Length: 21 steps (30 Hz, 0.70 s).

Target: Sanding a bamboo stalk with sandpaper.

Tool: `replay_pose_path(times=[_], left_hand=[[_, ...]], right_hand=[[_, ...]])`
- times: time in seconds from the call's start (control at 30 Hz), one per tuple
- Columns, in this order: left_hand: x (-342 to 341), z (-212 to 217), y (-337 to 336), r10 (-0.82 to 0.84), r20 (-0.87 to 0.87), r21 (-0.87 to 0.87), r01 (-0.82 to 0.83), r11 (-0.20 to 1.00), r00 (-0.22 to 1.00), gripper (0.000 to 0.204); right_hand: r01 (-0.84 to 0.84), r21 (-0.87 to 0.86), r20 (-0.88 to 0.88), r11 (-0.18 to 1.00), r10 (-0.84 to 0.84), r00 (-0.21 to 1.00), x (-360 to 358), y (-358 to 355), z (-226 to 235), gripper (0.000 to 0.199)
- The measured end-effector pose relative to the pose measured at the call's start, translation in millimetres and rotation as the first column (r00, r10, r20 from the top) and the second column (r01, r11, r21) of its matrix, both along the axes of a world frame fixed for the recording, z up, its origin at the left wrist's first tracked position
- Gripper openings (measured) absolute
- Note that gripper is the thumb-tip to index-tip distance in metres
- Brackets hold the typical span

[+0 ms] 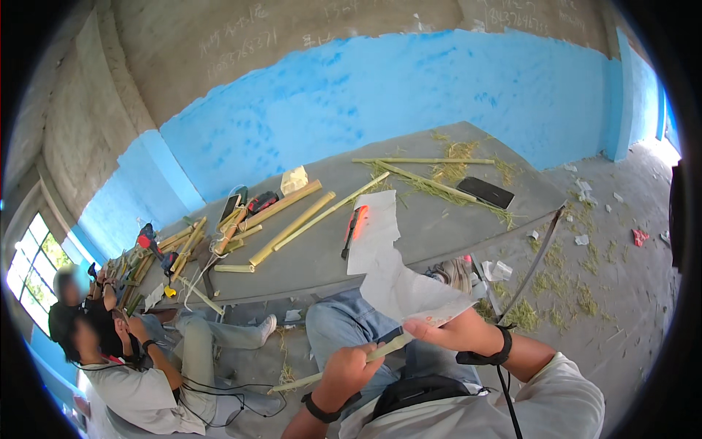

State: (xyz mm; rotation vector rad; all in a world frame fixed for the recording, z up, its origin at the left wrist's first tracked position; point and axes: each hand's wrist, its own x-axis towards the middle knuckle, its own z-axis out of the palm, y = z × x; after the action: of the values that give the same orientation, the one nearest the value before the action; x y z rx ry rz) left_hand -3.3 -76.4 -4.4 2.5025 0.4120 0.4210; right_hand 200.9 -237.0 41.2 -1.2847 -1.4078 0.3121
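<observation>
My left hand point(346, 374) is closed around a thin pale green bamboo stick point(298, 383), which slants from the lower left up to my right hand. The fingers of my right hand point(464, 335) are closed on the lower end of a torn white sheet of paper point(409, 289), at the stick's upper end. Whether the paper wraps fully around the stick is hidden by that hand. The sheet's far part spreads over my knee and onto the grey table. An orange and black utility knife point(355, 231) lies on its far part.
On the table point(307, 272) lie bamboo poles point(294, 228), a black phone-like slab point(485, 192), a pale yellow block point(295, 179) and plant shavings point(455, 155). A power drill point(153, 245) lies farther left. Two people sit at the left; one wears a white shirt point(142, 395). Litter dots the floor point(614, 293).
</observation>
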Motion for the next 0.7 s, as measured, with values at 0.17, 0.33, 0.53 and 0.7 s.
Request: replay_pose_path(times=[0.17, 0.33, 0.53, 0.7], left_hand=[[1.7, 2.0, -0.8, -0.027, 0.052, -0.015, 0.028, 1.000, 0.998, 0.021], [5.9, 6.3, -2.9, -0.002, -0.037, -0.081, -0.001, 0.997, 0.999, 0.024], [7.8, 8.5, -5.6, 0.031, 0.021, 0.000, -0.031, 1.000, 0.999, 0.023], [8.5, 10.1, -7.1, -0.015, 0.006, 0.068, 0.015, 0.998, 1.000, 0.026]], right_hand=[[-0.022, 0.011, -0.120, 1.000, 0.023, 0.992, -5.1, -2.6, -0.7, 0.038], [-0.063, -0.002, -0.094, 0.998, 0.063, 0.994, -3.3, -4.1, 1.6, 0.044], [-0.259, -0.149, -0.449, 0.954, 0.168, 0.878, -0.4, -7.1, 9.2, 0.035], [-0.238, -0.408, -0.388, 0.881, 0.069, 0.919, -1.0, -5.0, 11.3, 0.025]])
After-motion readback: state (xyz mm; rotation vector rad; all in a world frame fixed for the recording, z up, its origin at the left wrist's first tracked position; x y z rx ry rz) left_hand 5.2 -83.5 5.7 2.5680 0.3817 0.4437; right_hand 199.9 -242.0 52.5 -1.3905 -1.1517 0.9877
